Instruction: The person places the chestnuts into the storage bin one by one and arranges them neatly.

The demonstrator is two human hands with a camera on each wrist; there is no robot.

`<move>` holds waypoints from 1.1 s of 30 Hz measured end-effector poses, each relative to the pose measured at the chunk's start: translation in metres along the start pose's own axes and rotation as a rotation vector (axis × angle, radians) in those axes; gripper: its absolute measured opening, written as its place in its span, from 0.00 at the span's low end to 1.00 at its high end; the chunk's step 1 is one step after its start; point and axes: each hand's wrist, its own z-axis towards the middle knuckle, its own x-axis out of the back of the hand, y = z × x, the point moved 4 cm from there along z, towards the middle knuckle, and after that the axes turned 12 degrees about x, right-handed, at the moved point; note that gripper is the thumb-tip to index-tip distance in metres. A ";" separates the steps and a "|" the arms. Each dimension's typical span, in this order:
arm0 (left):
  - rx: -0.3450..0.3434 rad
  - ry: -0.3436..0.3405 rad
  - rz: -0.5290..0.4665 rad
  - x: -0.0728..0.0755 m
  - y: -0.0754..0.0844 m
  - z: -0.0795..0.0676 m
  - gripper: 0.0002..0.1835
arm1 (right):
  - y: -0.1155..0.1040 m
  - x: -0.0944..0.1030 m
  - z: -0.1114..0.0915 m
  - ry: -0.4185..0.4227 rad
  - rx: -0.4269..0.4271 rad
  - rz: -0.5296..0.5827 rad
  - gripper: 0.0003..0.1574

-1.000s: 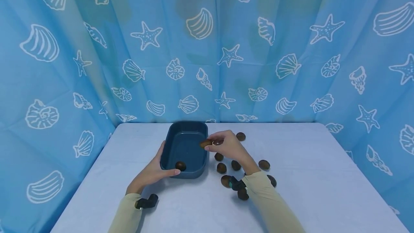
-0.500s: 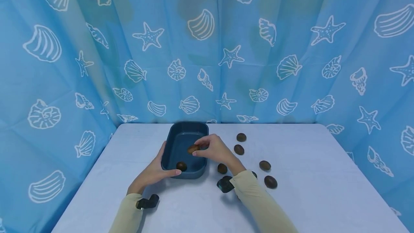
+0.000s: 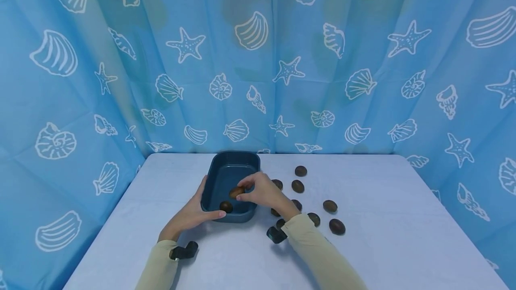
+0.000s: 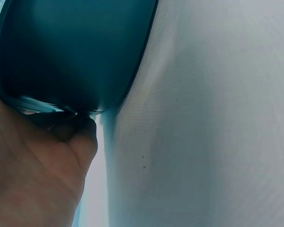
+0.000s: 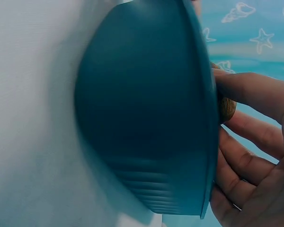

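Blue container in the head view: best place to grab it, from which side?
Probably the left rim, coming from the left. In the right wrist view the container has a wall sloping outward up to a thin lip, which suits a pinch. The left hand holds it around there; the right hand and loose brown ovals crowd the right side.

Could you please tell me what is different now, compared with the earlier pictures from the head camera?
The right hand carried its brown oval piece from the right rim of the blue container leftward and toward the person, close to the other piece inside. Nothing was let go: the carried piece is still pinched. The left hand still holds the container, which stayed in place.
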 end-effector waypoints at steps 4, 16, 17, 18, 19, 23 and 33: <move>0.004 0.001 -0.005 0.000 -0.001 -0.001 0.71 | 0.000 -0.005 0.000 -0.035 -0.012 -0.019 0.19; 0.005 0.006 -0.011 0.001 -0.001 -0.002 0.72 | -0.001 -0.018 0.002 -0.107 -0.044 -0.161 0.17; 0.003 0.006 -0.007 0.001 -0.001 -0.002 0.72 | -0.001 -0.019 0.002 -0.111 -0.043 -0.171 0.17; 0.002 0.006 -0.004 0.002 0.000 -0.002 0.72 | -0.002 -0.019 0.002 -0.113 -0.044 -0.179 0.17; 0.002 0.005 -0.004 0.002 -0.001 -0.002 0.72 | -0.002 -0.020 0.003 -0.115 -0.043 -0.188 0.16; -0.010 0.002 0.003 0.002 0.000 -0.003 0.72 | -0.005 -0.021 0.002 -0.120 -0.043 -0.222 0.15; -0.039 -0.012 -0.015 0.002 0.002 -0.001 0.71 | -0.007 -0.022 0.002 -0.118 -0.069 -0.272 0.15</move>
